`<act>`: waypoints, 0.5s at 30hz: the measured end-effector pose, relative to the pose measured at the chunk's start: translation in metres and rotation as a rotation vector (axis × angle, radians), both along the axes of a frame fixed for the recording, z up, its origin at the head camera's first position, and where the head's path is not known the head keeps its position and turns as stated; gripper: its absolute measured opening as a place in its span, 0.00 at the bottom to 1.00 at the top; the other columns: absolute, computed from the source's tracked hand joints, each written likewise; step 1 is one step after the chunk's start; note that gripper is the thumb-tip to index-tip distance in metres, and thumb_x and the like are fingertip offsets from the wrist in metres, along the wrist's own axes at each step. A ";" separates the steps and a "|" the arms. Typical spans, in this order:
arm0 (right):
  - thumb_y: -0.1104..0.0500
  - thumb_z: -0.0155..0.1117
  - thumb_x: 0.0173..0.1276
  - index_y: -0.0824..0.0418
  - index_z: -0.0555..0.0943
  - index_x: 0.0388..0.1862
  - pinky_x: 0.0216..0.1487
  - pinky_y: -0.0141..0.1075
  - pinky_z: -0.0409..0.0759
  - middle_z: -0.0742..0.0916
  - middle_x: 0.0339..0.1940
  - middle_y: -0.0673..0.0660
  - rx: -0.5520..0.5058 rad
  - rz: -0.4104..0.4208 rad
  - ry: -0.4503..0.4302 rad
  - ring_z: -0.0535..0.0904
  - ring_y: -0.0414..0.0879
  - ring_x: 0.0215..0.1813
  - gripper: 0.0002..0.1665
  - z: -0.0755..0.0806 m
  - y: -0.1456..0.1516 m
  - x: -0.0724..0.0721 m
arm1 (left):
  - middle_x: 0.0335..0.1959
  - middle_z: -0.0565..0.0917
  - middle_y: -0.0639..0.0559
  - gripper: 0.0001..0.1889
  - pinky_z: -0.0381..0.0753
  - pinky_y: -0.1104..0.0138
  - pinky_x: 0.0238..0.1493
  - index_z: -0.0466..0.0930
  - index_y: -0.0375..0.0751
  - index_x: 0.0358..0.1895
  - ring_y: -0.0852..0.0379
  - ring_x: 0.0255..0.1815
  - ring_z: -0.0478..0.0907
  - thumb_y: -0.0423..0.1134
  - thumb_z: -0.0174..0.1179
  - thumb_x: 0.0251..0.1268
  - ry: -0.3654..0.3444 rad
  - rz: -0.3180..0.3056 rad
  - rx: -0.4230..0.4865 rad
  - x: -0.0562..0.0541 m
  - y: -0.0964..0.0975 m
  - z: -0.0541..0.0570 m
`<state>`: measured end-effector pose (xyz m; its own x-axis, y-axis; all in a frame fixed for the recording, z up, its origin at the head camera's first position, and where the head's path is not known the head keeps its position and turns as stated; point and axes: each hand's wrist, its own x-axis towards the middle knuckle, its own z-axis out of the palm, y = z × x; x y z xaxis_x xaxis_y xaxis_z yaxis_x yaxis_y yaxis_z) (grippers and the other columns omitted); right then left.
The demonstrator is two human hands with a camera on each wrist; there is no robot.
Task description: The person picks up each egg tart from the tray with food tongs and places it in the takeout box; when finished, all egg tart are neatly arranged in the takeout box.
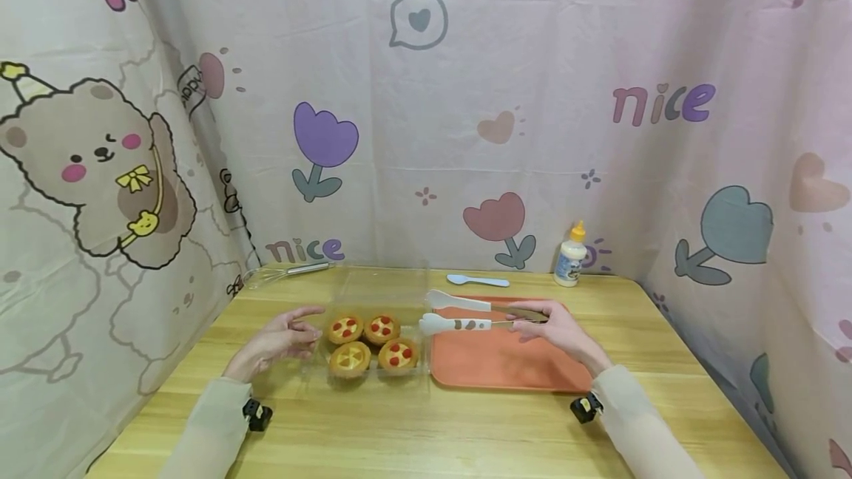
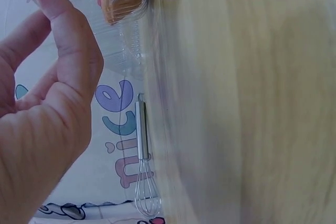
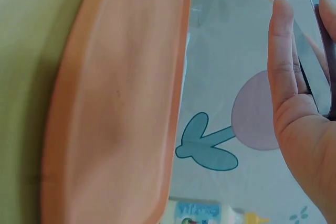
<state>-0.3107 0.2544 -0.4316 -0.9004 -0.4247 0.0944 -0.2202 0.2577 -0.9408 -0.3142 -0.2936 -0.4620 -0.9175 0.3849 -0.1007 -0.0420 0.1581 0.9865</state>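
A clear plastic clamshell box (image 1: pixel 367 381) with its lid raised at the back holds several small tarts (image 1: pixel 350 358), some dotted red and one topped with yellow wedges. At its left edge is my left hand (image 1: pixel 286 338), thumb and fingers pinching the box's thin clear rim. My right hand (image 1: pixel 555 327) grips food tongs (image 1: pixel 459 324) by their handles. The tongs' white arms, one with brown spots, point left and stand apart. Their tips overlap the box's right edge in the head view, and nothing is between them. Below the tongs lies an orange tray (image 1: pixel 506 369).
Along the table's far edge lie a whisk (image 1: pixel 308 269) at left and a light blue spoon (image 1: pixel 478 281) in the middle. A white bottle with a yellow nozzle (image 1: pixel 570 257) stands at back right. Printed curtains (image 1: pixel 426 131) enclose the back and sides.
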 end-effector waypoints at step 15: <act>0.57 0.66 0.68 0.68 0.70 0.69 0.52 0.50 0.84 0.76 0.65 0.73 -0.048 -0.122 0.008 0.83 0.58 0.55 0.33 -0.010 0.038 0.013 | 0.40 0.82 0.44 0.40 0.87 0.63 0.39 0.47 0.33 0.77 0.56 0.34 0.82 0.30 0.60 0.67 -0.028 0.018 0.021 -0.001 0.001 0.001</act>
